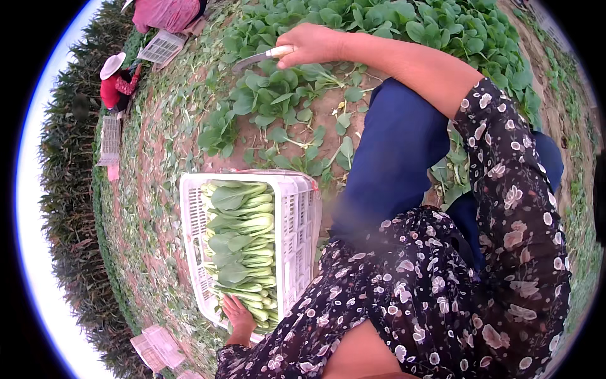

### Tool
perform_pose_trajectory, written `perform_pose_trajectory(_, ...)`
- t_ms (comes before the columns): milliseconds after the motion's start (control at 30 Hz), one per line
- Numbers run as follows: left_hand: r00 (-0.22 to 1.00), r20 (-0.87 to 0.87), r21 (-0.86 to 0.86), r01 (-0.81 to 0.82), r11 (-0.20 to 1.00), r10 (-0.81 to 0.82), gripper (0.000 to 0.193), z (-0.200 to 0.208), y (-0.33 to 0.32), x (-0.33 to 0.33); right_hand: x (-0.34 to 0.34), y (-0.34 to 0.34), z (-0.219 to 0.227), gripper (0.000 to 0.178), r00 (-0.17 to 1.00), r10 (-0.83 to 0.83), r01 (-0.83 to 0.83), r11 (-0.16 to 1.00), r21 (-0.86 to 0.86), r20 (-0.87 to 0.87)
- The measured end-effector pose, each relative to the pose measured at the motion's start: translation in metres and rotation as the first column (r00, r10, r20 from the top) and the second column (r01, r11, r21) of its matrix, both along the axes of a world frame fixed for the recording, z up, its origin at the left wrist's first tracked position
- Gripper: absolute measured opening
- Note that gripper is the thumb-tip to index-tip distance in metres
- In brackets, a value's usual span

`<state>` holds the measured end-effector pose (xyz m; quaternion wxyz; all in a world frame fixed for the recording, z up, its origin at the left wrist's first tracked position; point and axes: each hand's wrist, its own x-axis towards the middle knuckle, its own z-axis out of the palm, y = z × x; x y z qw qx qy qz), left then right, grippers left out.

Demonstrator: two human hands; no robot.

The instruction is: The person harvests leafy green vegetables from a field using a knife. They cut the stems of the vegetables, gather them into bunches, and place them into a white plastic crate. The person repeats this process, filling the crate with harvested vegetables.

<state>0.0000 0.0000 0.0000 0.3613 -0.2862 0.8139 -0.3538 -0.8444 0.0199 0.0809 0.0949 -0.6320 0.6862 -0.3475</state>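
Note:
My right hand (309,45) is closed round the pale handle of a short sickle (251,62), whose curved blade points left above the leafy plants. My left hand (238,314) lies with its fingers stretched out on the bok choy (252,224) at the near end of a white plastic crate (297,221). Inside the crate the bok choy is laid in rows, pale stems to the right and leaves to the left. Just below the sickle, green bok choy plants (268,95) stand in the soil, with some loose leaves lying around them.
A dense bed of growing bok choy (435,28) spreads across the far side. At far left, a person (117,82) in red with a pale hat works near crates (110,140). Another person (167,14) in pink is beyond. More crates (158,347) lie at lower left. Tall crops (76,208) line the left.

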Motion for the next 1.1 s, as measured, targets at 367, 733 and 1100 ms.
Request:
perform_pose_trajectory(367, 0.854, 0.209, 0.575, -0.502, 0.647, 0.477, 0.123, 0.133, -0.03, -0.195, -0.1, 0.295, -0.221, 0.054, 0.043, -0.747, 0.908, 0.307, 0.286, 0.663)
perform_pose_trajectory(733, 0.486, -0.853, 0.521, 0.785, 0.336, 0.189, 0.036, 0.014, -0.041, -0.768, -0.083, 0.306, -0.326, 0.048, -0.1, -0.793, 0.748, 0.338, 0.571, 0.601)
perform_pose_trajectory(1100, 0.439, -0.53, 0.357, 0.892, 0.279, -0.725, 0.073, -0.2, 0.091, -1.063, -0.082, 0.282, -0.317, 0.047, 0.205, -0.899, 0.668, 0.417, 0.616, 0.386)
